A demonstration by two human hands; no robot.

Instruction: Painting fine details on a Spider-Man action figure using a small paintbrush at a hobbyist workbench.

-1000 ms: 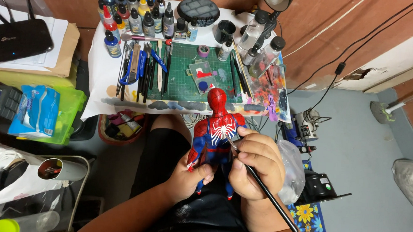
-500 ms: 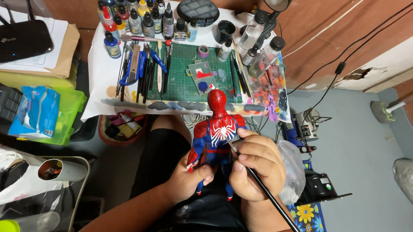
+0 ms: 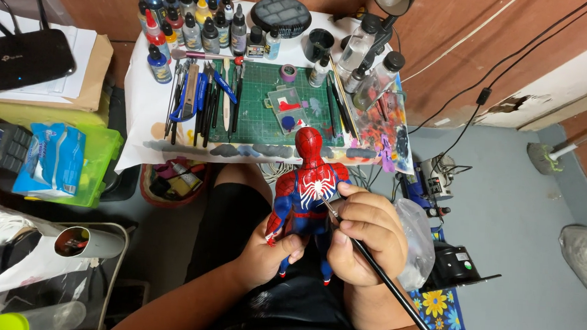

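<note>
Red-and-blue figure [image 3: 307, 196] held upright over the lap, below the green cutting mat [image 3: 270, 109]. Left hand [image 3: 268, 252] closed around its legs; right hand [image 3: 364, 237] pinches a thin brush [image 3: 375, 265], tip at the white chest emblem. Body colours look complete; chest detailing apparently unfinished.

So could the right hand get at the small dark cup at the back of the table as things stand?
Probably not without first freeing itself: the right hand grips a paintbrush against the figure, and the dark cup stands at the table's far edge, past the green cutting mat.
</note>
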